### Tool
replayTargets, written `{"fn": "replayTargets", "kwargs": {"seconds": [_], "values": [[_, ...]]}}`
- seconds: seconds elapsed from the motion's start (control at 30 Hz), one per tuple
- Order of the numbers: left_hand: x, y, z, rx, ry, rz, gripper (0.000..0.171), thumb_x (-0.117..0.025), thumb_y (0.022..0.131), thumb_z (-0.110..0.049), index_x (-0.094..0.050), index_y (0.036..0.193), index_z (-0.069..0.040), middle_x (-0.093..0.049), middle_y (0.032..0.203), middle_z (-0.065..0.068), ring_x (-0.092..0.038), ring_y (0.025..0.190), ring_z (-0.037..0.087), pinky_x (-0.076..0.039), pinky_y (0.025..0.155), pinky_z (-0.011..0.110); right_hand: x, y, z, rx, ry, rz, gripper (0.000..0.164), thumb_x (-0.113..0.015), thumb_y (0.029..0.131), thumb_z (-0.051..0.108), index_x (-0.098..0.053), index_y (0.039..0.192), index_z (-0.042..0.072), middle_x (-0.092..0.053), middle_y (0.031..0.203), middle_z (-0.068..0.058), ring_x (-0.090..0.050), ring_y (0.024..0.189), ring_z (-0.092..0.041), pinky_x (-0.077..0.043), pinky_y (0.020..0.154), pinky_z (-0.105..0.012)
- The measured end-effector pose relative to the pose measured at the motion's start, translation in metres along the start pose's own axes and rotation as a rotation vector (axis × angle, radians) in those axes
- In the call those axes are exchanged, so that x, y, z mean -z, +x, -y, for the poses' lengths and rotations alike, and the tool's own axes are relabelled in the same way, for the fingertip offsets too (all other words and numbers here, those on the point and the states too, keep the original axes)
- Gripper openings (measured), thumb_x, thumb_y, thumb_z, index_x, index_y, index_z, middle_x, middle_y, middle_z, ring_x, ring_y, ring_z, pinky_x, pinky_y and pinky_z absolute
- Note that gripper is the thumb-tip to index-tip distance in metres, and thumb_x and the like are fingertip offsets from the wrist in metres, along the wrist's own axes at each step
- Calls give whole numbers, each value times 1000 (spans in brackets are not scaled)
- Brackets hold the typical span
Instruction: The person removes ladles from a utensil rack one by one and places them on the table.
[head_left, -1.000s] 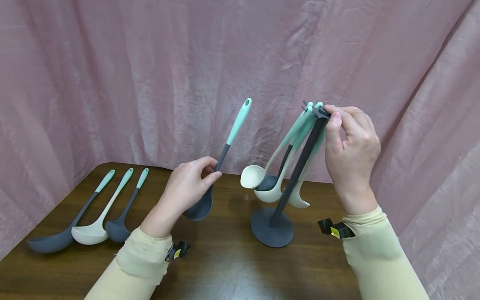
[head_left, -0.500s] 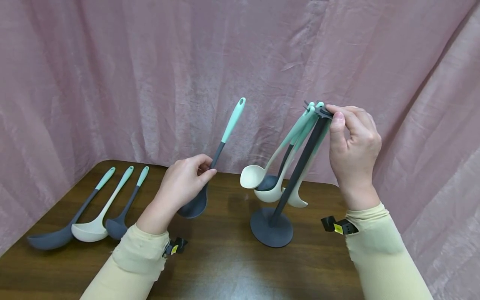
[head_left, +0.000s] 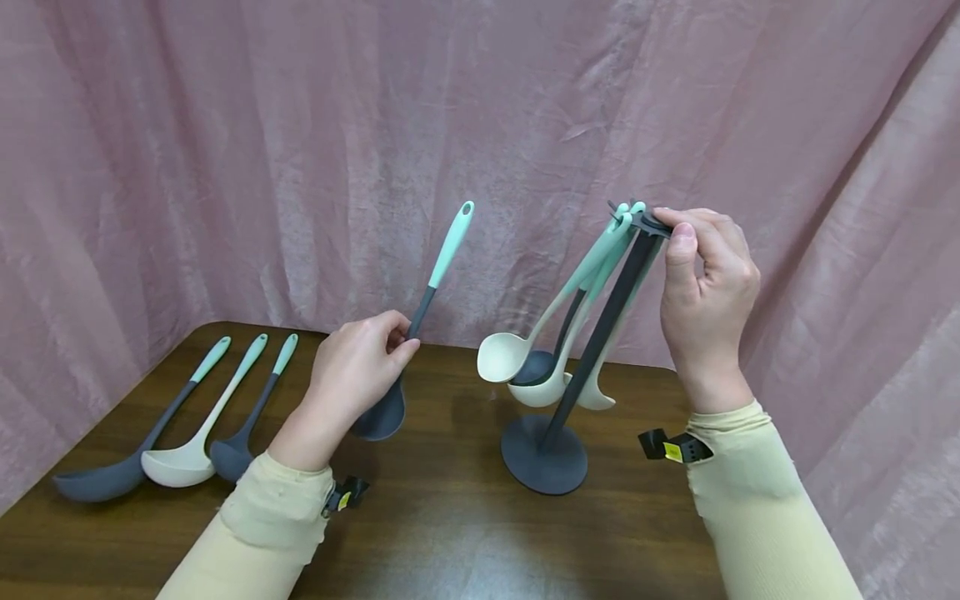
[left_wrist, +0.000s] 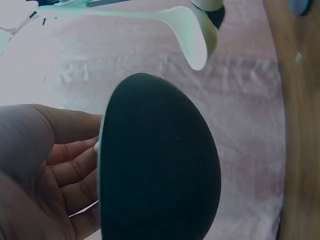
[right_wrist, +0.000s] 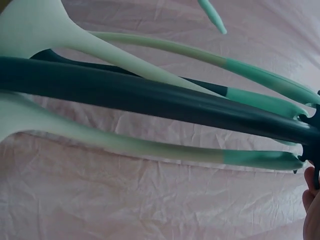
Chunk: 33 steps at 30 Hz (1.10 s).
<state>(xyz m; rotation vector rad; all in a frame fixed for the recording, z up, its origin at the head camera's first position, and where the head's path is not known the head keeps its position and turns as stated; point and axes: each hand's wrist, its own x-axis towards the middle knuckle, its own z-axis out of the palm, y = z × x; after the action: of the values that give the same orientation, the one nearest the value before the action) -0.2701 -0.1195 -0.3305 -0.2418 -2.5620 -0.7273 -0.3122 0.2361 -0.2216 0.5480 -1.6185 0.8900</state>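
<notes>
My left hand (head_left: 360, 358) grips a dark grey ladle (head_left: 450, 242) by its shaft, just above the bowl. Its mint handle points up and leans right. In the left wrist view the rounded dark bowl (left_wrist: 160, 160) fills the middle, with curled fingers (left_wrist: 75, 170) beside it. At the right, my right hand (head_left: 712, 283) pinches the edge of the top of a dark grey utensil stand (head_left: 607, 333). Several mint-handled utensils hang from that top, among them a white spoon (head_left: 502, 357), a white ladle (head_left: 536, 393) and a dark one (head_left: 535, 367) partly hidden behind it.
On the left of the brown table (head_left: 450, 517) lie three more ladles: a large grey one (head_left: 105, 485), a white one (head_left: 180, 467) and a smaller grey one (head_left: 232, 454). The stand's round base (head_left: 543, 467) rests near the middle right. A pink curtain (head_left: 337, 167) hangs behind.
My left hand has drifted left with the grey ladle, away from the stand. The right hand has shifted slightly right at the stand's top, and the hanging utensils have turned a little.
</notes>
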Motion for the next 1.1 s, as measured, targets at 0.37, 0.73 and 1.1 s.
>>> {"fn": "replayTargets", "kwargs": {"seconds": [0.37, 0.73, 1.1], "values": [[-1, -13, 22, 16, 94, 13, 16, -87, 98, -19, -78, 106, -8, -77, 86, 3, -70, 70, 25, -55, 61, 47, -6, -1, 20, -22, 36, -84, 42, -56, 103, 30, -87, 108, 1, -79, 102, -19, -69, 110, -24, -48, 102, -30], [-9, -18, 37, 35, 144, 71, 14, -87, 97, -19, -76, 101, -11, -73, 79, -2, -64, 64, 22, -49, 54, 44, -6, -2, 18, -42, 27, -94, 41, -56, 102, 26, -86, 107, 0, -79, 102, -19, -69, 111, -22, -48, 102, -29], [-20, -9, 53, 93, 195, 211, 14, -85, 99, -21, -74, 100, -12, -70, 80, -1, -64, 67, 24, -52, 60, 45, -7, -3, 2, -39, 21, -85, 39, -57, 102, 26, -87, 108, 4, -80, 103, -15, -70, 111, -21, -48, 102, -28]]}}
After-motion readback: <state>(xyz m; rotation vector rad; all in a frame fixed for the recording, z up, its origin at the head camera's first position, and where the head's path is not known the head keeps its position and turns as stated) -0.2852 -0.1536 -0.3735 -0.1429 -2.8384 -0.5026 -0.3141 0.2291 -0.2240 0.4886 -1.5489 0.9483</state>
